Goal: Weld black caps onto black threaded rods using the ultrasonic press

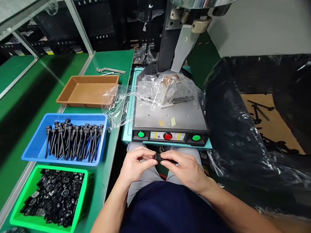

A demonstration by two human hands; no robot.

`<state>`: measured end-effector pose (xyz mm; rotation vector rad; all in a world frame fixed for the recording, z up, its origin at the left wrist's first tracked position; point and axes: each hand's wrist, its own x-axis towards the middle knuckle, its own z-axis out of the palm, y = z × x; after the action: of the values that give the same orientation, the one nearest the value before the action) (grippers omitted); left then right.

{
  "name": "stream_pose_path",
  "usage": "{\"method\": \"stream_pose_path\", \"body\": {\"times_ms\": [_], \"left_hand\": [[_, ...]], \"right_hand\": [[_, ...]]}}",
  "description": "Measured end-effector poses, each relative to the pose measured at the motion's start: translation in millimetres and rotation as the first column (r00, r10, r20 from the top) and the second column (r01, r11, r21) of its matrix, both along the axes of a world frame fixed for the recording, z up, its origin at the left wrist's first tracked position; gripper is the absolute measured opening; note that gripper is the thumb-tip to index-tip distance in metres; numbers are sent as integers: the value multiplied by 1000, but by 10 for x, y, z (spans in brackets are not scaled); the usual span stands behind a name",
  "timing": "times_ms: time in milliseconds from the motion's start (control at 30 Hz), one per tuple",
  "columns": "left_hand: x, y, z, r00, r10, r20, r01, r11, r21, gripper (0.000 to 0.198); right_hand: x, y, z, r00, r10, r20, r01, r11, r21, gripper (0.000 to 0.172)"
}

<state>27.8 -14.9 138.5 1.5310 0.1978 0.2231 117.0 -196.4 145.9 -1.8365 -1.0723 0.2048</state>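
Note:
In front of my lap, a small black plastic part (158,157) is pinched between the fingertips of both hands. My left hand (137,166) grips its left end with thumb and forefinger. Closed on the right end is my right hand (186,168); its fingers cover much of the part, so its full shape is hidden. To the left, a green bin (87,180) holds many small black plastic pieces (55,194). Behind it a blue tray (32,145) carries a heap of black rods with knob-like heads (74,137).
Ahead stands a press machine (170,120) with two green buttons, a red button and a plastic-wrapped fixture (173,87) under its metal head (184,46). A brown tray (82,90) and wrench (111,70) lie left. A black-lined box (231,121) with black rods stands right.

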Motion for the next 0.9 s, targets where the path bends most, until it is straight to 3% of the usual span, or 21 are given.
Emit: {"method": "stream_pose_path", "body": {"times_ms": [333,500,600,700,767,900], "left_hand": [[47,23,-94,999,32,-5,-32,998,-61,24],[71,-102,-214,983,150,104,-125,970,-209,23],[111,-173,-218,951,214,222,-199,976,-85,20],[161,-182,-160,935,210,286,-240,968,75,15],[189,-182,-123,943,208,261,-243,964,109,15],[206,-241,-171,980,196,45,-197,980,12,32]], "right_hand": [[21,107,-116,998,-17,67,12,997,70,17],[20,214,-295,984,-89,-155,115,980,165,11],[49,255,-422,931,-85,-354,175,957,231,16],[100,238,-470,901,-54,-430,162,962,220,38],[127,190,-457,925,-21,-379,96,979,180,45],[153,36,-503,973,-27,-227,38,998,46,29]]}}
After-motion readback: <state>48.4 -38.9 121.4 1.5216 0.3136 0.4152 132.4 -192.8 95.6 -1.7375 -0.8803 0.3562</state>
